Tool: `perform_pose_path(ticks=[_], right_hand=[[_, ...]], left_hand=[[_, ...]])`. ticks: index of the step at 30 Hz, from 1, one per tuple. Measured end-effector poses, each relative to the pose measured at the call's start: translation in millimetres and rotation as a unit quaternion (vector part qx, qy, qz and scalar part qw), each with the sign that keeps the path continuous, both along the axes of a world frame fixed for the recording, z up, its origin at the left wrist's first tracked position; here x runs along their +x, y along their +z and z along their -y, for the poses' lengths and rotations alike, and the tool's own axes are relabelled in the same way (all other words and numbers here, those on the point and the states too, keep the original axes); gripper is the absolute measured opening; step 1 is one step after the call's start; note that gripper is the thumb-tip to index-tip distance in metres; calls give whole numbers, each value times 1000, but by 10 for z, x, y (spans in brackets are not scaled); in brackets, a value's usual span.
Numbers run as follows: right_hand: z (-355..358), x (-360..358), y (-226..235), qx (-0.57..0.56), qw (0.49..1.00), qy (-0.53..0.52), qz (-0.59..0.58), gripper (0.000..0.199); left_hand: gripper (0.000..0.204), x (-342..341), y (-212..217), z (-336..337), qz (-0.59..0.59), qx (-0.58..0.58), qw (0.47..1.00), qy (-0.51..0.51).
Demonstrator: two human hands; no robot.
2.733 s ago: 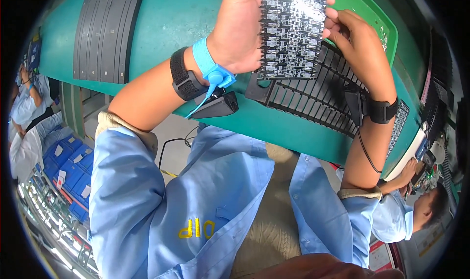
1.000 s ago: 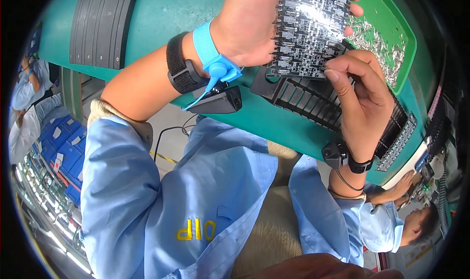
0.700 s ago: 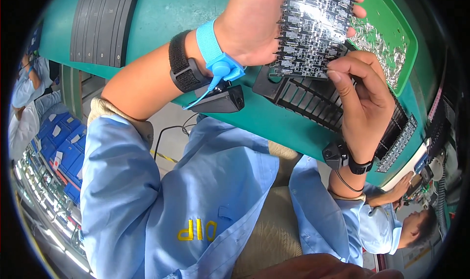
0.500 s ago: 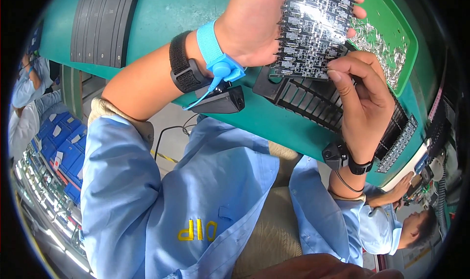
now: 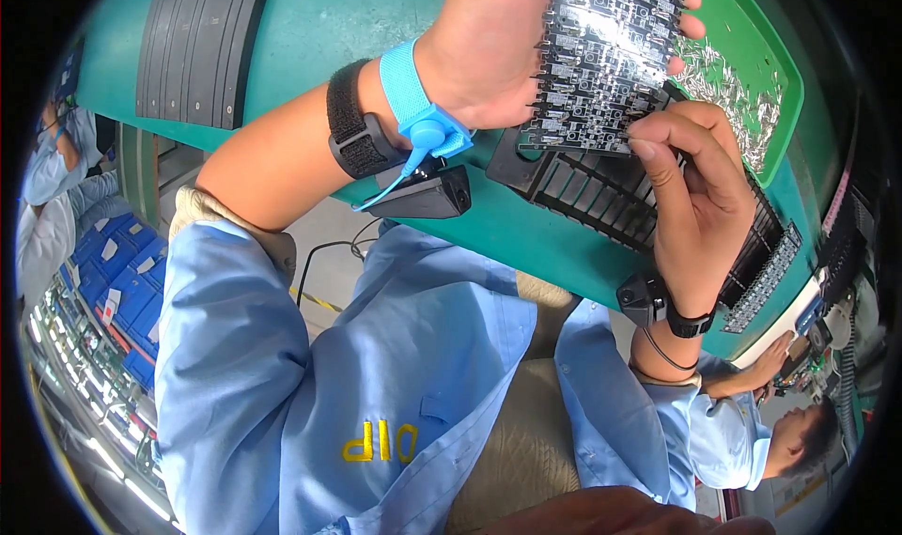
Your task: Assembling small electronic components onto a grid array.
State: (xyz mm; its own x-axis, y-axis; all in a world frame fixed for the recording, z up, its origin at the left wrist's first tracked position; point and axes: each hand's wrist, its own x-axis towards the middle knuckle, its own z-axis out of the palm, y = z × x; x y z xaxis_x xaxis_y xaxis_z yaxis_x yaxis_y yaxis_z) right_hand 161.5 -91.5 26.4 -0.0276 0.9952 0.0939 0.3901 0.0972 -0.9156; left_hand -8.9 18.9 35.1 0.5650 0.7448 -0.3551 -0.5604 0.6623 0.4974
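Left hand (image 5: 500, 51) palm-up — right hand (image 5: 700, 197) pinching.

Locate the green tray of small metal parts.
In the head view, the green tray is at upper right, just beyond the right hand and to the right of the black circuit-board panel.

A green-topped table (image 5: 324, 37) stands over a pale grey floor (image 5: 329, 277).
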Motion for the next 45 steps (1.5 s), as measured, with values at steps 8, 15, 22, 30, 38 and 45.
perform_pose_path(ticks=[8,15,22,30,38,45], right_hand=[[-4,-14,-2,62,996,20,62,19],[-7,-31,15,102,986,36,125,21],[-16,-86,-17,110,992,15,55,20],[18,-73,-33,-45,977,-6,-207,21],[0,-91,-31,-88,950,-19,-299,25],[-10,-96,38,28,998,-15,-58,30]], left_hand=[[87,5,-57,1,-3,10,1000,8],[87,13,64,4,-35,-15,999,16],[87,-39,-32,-22,21,-19,1000,8],[89,-147,-276,-44,394,17,916,-72],[90,-165,-305,-46,430,24,897,-97],[89,-151,-309,-58,398,21,914,-77]])
